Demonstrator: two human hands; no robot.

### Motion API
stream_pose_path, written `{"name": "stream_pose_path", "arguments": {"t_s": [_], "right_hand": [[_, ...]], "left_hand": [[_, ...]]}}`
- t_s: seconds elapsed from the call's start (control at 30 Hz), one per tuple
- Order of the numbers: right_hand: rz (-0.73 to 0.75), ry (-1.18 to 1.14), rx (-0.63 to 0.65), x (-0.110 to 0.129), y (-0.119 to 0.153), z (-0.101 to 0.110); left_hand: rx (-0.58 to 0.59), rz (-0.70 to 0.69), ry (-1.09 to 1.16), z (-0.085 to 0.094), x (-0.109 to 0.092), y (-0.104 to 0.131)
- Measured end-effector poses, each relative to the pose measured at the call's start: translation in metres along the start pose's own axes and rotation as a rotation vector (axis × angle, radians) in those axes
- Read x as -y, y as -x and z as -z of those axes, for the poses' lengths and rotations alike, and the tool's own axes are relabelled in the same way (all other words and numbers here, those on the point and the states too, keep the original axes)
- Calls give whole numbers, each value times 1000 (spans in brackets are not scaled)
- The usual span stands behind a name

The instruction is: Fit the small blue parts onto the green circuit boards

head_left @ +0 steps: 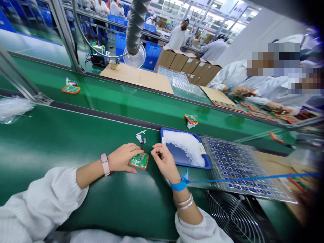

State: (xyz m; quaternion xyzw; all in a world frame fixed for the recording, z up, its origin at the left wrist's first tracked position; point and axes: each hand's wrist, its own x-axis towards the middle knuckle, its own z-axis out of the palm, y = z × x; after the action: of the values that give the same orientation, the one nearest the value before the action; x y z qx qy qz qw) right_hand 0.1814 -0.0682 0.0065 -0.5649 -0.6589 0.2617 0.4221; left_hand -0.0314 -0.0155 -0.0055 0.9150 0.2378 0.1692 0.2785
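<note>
A green circuit board with an orange rim lies flat on the green table. My left hand rests over its left edge, fingers at the board's top and thumb below it. A white connector part with a thin wire sits just beyond the board. To the board's right, my right hand is raised with thumb and forefinger pinched; whatever is between them is too small to make out. Beside that hand stands a blue tray holding small white pieces.
A clear tray of blue parts and a black fan are at the right. A blue cord runs from my right wrist. Boards lie on the conveyor. A co-worker's hands hold something across it.
</note>
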Motion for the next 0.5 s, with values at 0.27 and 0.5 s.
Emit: {"name": "stream_pose_path", "arguments": {"t_s": [0.27, 0.5], "right_hand": [[-160, 557, -407, -84, -2, 107], [-146, 697, -269, -112, 2, 106]], "left_hand": [[-37, 152, 210, 29, 12, -32], [-684, 255, 50, 82, 78, -102]]}}
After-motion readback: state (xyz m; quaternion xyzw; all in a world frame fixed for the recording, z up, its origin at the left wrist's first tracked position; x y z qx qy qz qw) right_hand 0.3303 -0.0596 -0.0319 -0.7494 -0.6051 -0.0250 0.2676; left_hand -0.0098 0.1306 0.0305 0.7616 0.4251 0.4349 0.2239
